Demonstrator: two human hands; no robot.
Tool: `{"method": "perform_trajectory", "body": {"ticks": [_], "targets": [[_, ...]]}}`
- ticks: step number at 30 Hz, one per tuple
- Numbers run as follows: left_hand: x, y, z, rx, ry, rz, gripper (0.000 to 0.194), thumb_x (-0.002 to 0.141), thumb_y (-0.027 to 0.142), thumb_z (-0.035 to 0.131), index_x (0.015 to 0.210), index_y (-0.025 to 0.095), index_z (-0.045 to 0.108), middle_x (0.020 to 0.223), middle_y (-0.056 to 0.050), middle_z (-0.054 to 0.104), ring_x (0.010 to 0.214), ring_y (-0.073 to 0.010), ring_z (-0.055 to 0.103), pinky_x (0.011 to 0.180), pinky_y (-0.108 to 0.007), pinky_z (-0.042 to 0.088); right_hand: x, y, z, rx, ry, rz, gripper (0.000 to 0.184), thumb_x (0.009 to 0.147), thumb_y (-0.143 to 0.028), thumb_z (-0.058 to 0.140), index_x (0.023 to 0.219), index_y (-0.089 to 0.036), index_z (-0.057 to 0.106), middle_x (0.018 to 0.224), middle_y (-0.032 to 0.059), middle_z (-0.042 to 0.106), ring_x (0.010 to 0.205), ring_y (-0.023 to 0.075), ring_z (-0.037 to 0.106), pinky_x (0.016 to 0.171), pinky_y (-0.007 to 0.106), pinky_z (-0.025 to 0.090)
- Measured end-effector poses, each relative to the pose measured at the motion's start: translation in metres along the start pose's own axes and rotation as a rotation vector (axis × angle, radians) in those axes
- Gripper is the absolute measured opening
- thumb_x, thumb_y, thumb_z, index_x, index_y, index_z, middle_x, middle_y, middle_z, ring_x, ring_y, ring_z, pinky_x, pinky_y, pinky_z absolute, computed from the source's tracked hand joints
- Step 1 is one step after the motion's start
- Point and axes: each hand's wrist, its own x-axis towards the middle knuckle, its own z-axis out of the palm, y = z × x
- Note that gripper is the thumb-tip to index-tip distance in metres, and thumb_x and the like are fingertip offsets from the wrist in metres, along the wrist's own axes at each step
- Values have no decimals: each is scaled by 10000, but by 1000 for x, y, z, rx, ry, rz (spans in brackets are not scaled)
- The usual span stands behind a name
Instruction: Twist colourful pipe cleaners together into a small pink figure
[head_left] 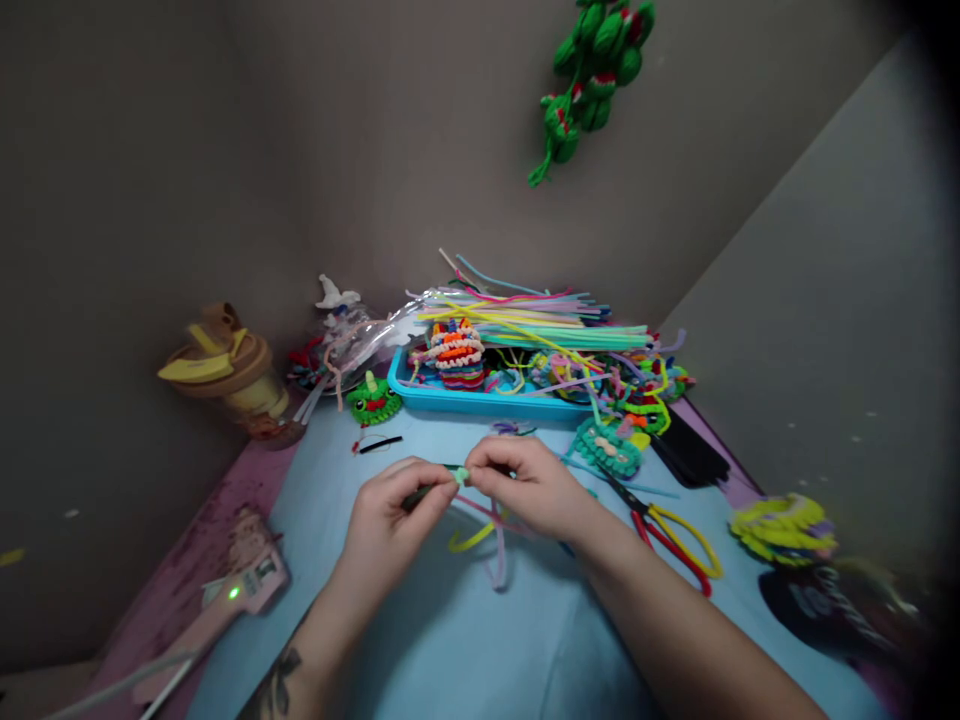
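1. Reference: take the mint-green piece (pixel 460 477) as the clock centre, with 12 o'clock toward the wall.
2. Left hand (pixel 397 505): sits at 8 o'clock. Thumb and forefinger pinch the piece; a dark shape shows inside the curled fingers, and whether it is a strand or shadow cannot be told.
3. Right hand (pixel 532 485): sits at 3 o'clock. Its thumb and forefinger grip the piece from the opposite side.
4. Key relation: the piece lies between both sets of fingertips, at 2 o'clock from the left palm and 9 o'clock from the right. Neither hand is clearly nearer. Its long axis is too covered to tell.
5. Loose strands: a yellow strand (pixel 474 540) and a lilac strand (pixel 500 565) lie near 5 o'clock, below the hands on the surface (pixel 420 640).
6. Scissors (pixel 651 522): rest between 3 and 4 o'clock, beyond the right hand.
7. Blue tray (pixel 491 405): stands between 12 and 1 o'clock.
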Motion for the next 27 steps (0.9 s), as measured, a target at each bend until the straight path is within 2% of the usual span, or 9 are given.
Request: {"method": "perform_trajectory", "body": {"ticks": [3, 7, 11, 14, 18, 23, 25, 27], "targets": [[0, -2, 0, -65, -56, -65, 94, 818, 212, 626, 743, 178, 671, 683, 5, 648, 626, -108, 583, 573, -195, 435, 1, 5, -2, 259, -155, 150, 137, 770, -267, 582, 686, -160, 591, 596, -36, 515, 550, 94, 442, 540, 215, 343], [-2, -7, 0, -95, -18, -115, 126, 843, 241, 590, 748, 173, 639, 685, 5, 627, 621, -108, 560, 555, -196, 423, 1, 7, -3, 446, -234, 215, 139, 724, -270, 626, 661, -157, 576, 584, -45, 500, 538, 84, 416, 542, 215, 331], [-2, -7, 2, -5, 39, -32, 120, 847, 201, 572, 736, 170, 606, 675, 8, 602, 615, -106, 544, 565, -199, 424, 1, 6, -3, 531, -211, 238, 169, 702, -305, 646, 658, -155, 580, 588, -41, 508, 541, 84, 410, 549, 219, 321], [-3, -3, 4, 73, 89, 78, 79, 846, 155, 567, 774, 168, 597, 736, -10, 624, 692, -118, 583, 636, -210, 456, 3, 7, -2, 537, -193, 249, 206, 714, -347, 635, 669, -155, 574, 584, -43, 494, 532, 82, 392, 536, 219, 304], [-4, -2, 7, 172, 145, 217, 52, 831, 123, 601, 820, 174, 598, 765, -15, 645, 733, -124, 611, 684, -217, 475, 2, 5, 2, 419, -209, 211, 202, 783, -341, 571, 694, -161, 549, 605, -42, 477, 554, 89, 410, 548, 219, 320], [-6, -9, 6, 314, 215, 280, 76, 830, 109, 607, 860, 179, 598, 761, -16, 650, 725, -132, 617, 682, -223, 477, -3, -7, 11, 41, 40, 32, 21, 807, -200, 553, 797, -182, 553, 726, -23, 555, 687, 110, 500, 643, 223, 368], [-7, -13, 6, 354, 206, 333, 112, 835, 98, 596, 916, 175, 599, 797, -30, 660, 757, -142, 621, 711, -237, 481, -4, -11, 14, -89, 122, -33, 75, 818, -163, 531, 754, -179, 566, 722, -14, 577, 707, 113, 518, 672, 228, 374], [-7, -13, 6, 366, 195, 368, 132, 836, 87, 584, 937, 171, 599, 815, -39, 664, 774, -148, 618, 727, -247, 481, -4, -12, 15, -105, 147, -42, 128, 825, -162, 512, 712, -175, 571, 696, -13, 579, 689, 109, 519, 667, 227, 377]]}}
